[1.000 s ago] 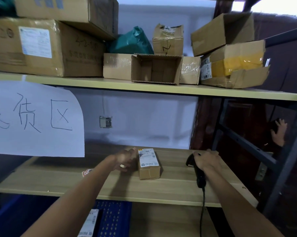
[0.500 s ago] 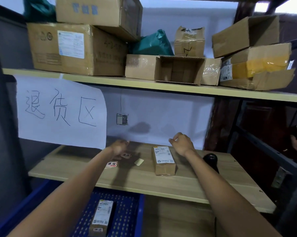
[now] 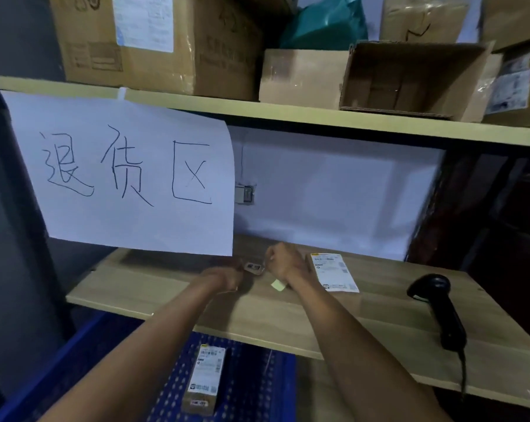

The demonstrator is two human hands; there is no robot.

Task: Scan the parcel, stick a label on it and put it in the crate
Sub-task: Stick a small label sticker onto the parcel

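Since the last frame my right hand [image 3: 283, 263] has crossed from beyond the parcel [image 3: 333, 272] to meet my left hand [image 3: 227, 277] at centre frame. Both hands, fingers curled, pinch the small label sheet [image 3: 254, 267]. The parcel lies just to their right on the lower shelf [image 3: 364, 318].

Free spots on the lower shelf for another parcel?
Bare wood between parcel and scanner, and the left end under the sign. Crowded: stickers between left hand and right hand. Top shelf packed with boxes.
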